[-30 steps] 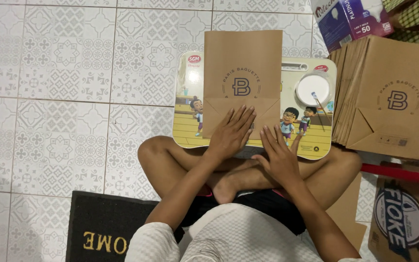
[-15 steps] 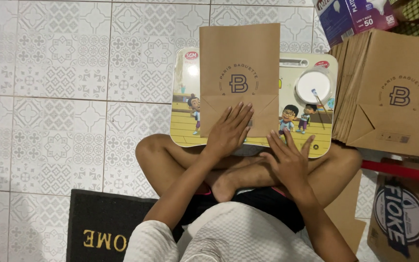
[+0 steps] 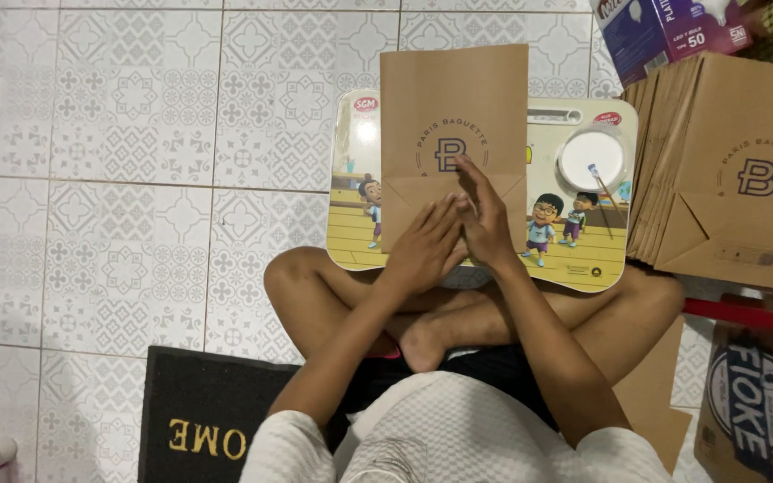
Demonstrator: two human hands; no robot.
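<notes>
Pressing flat, fingers spread, the left hand (image 3: pixel 427 246) and right hand (image 3: pixel 485 219) meet on the paper bag's (image 3: pixel 454 107) lower flap (bare tiles (image 3: pixel 136 179) lie leftward, a bag stack (image 3: pixel 735 170) crowds the right edge).

I count one brown paper bag (image 3: pixel 454 116) lying flat under my two hands, my left hand (image 3: pixel 424 246) and my right hand (image 3: pixel 485 219). One cartoon lap tray (image 3: pixel 583 241) carries it. One stack of brown bags (image 3: pixel 735 170) stands at right, one blue box (image 3: pixel 664 31) far right, one black doormat (image 3: pixel 203 416) near left.
</notes>
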